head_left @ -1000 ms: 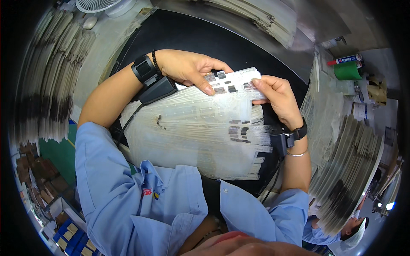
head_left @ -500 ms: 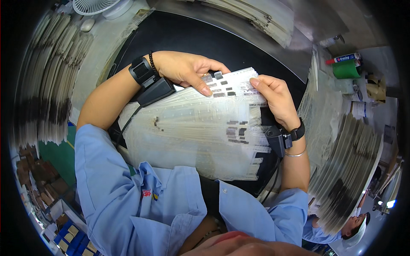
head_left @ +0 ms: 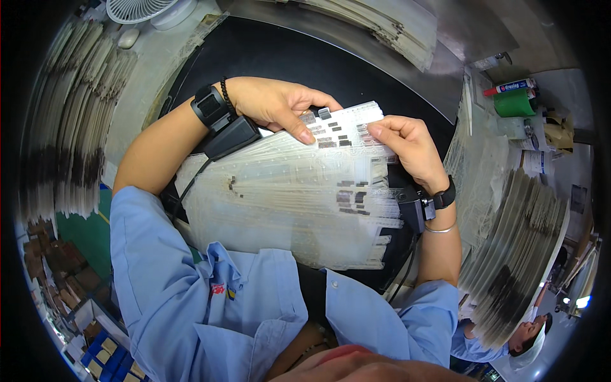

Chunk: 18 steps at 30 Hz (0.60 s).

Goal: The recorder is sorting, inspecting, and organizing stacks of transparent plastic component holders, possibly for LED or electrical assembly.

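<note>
A thick fan of translucent plastic sheets, printed with small dark blocks, spreads over a black surface in front of me. My left hand grips the upper edge of the fan, thumb on top and the other fingers partly hidden behind. My right hand pinches the sheets at their upper right corner between thumb and bent fingers. A small grey clip-like tab sticks up at the top edge between my hands. Farther down, the uneven right ends of the sheets lie apart from both hands.
Tall stacks of similar sheets stand on the left and right. A white fan and a mouse are at the back left. Markers lie beside a green roll. A co-worker is at the lower right.
My right thumb and fingers have shifted slightly left and down along the sheet corner. My left hand stays in place on the sheets.
</note>
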{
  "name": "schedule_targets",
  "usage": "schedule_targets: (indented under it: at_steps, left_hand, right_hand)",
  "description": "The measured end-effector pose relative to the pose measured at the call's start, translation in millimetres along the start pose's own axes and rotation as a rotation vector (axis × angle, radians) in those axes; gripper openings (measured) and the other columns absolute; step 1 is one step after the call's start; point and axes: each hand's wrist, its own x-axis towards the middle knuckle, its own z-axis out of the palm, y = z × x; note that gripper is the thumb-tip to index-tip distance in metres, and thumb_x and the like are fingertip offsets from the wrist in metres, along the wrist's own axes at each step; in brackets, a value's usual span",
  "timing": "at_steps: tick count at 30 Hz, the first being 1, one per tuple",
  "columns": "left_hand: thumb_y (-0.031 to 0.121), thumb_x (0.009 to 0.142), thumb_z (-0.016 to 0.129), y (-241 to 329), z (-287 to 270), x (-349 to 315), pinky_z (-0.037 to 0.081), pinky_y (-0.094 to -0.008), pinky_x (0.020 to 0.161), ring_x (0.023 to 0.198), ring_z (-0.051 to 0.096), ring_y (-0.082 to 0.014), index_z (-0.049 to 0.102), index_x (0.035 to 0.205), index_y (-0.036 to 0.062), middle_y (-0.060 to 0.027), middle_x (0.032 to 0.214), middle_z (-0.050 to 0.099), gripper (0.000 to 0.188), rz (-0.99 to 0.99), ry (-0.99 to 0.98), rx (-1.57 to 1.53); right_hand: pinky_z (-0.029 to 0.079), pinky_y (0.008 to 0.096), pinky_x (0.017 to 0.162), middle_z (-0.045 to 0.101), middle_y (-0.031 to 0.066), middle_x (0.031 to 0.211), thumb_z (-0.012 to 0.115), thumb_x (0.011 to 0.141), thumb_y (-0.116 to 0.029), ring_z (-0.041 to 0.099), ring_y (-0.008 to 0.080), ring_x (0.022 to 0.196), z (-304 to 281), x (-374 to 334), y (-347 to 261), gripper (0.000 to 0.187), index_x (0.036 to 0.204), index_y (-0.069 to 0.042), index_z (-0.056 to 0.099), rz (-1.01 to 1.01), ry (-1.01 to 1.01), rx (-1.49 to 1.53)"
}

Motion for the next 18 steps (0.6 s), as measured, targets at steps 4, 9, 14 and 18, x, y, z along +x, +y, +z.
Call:
schedule_targets:
  at_steps: [4, 9, 14, 18]
  left_hand:
    - [0.004, 0.083, 0.070, 0, -1, 1, 0.051, -0.0265, 0.089, 0.106, 0.061, -0.0145, 0.033, 0.138, -0.0047, -0.0155, 0.121, 0.059, 0.067, 0.002, -0.005, 0.005]
    - [0.004, 0.083, 0.069, 3, 3, -1, 0.052, -0.0268, 0.088, 0.106, 0.061, -0.0149, 0.033, 0.138, -0.0045, -0.0156, 0.120, 0.059, 0.066, 0.000, 0.015, 0.001]
    - [0.006, 0.085, 0.067, 2, -1, -3, 0.052, -0.0264, 0.089, 0.107, 0.061, -0.0149, 0.033, 0.139, -0.0024, -0.0158, 0.121, 0.059, 0.065, -0.030, -0.004, -0.031]
    - [0.006, 0.090, 0.061, 1, -3, -4, 0.055, -0.0204, 0.078, 0.096, 0.063, -0.0105, 0.032, 0.141, 0.0014, -0.0130, 0.111, 0.061, 0.059, -0.072, 0.024, -0.060]
  right_hand:
    - [0.044, 0.0198, 0.059, 0.067, 0.0019, 0.076, 0.063, 0.092, -0.024, 0.054, 0.0035, 0.065, 1, 1, -2, 0.030, 0.089, 0.005, 0.071, 0.048, 0.019, 0.031]
    - [0.043, 0.0189, 0.058, 0.066, 0.0015, 0.073, 0.065, 0.090, -0.025, 0.053, 0.0028, 0.063, 0, 4, 2, 0.031, 0.087, 0.005, 0.071, 0.078, 0.078, 0.000]
    - [0.044, 0.0183, 0.059, 0.068, 0.0051, 0.073, 0.072, 0.084, -0.015, 0.058, 0.0041, 0.066, 1, -1, -1, 0.020, 0.085, 0.004, 0.069, 0.002, 0.051, -0.030]
    - [0.045, 0.0186, 0.060, 0.068, 0.0057, 0.072, 0.075, 0.080, -0.009, 0.061, 0.0055, 0.067, 4, -6, 1, 0.019, 0.088, 0.004, 0.065, -0.064, 0.153, 0.038]
